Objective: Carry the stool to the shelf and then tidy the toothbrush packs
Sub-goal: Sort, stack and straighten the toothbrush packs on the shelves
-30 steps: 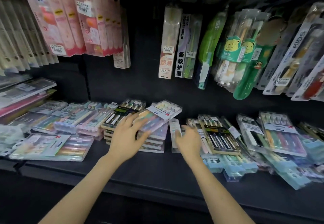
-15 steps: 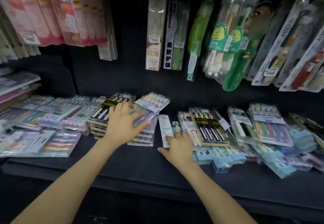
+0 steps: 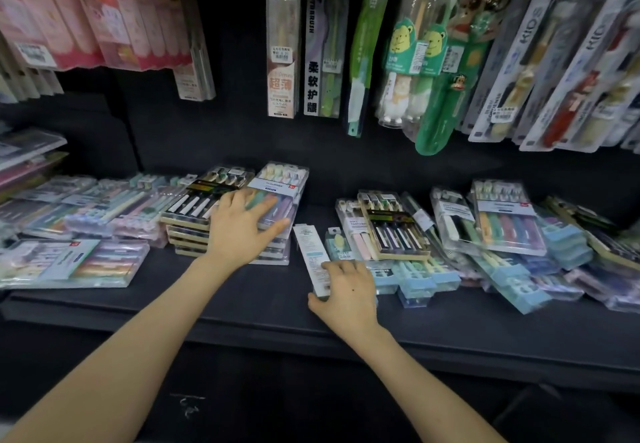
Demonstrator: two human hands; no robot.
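Toothbrush packs lie flat along a black shelf (image 3: 242,307). My left hand (image 3: 239,231) rests with spread fingers on a stack of pastel packs (image 3: 280,193), next to a stack of black and gold packs (image 3: 197,207). My right hand (image 3: 346,293) lies on the near end of a narrow white single pack (image 3: 310,252), thumb at its left edge. A small yellow-green pack (image 3: 337,243) sits just right of it. A jumbled heap of packs (image 3: 502,234) spreads to the right. No stool is in view.
Hanging toothbrush packs fill the wall above: pink ones (image 3: 104,20) at left, green children's ones (image 3: 422,54) and KIDS packs (image 3: 561,61) at right. More flat packs (image 3: 72,262) lie at the shelf's left front. The shelf's front edge (image 3: 450,349) runs across below my hands.
My right hand has drawn back toward the shelf's front, from the packs behind onto the near end of the narrow white pack. My left hand has stayed on the pastel stack.
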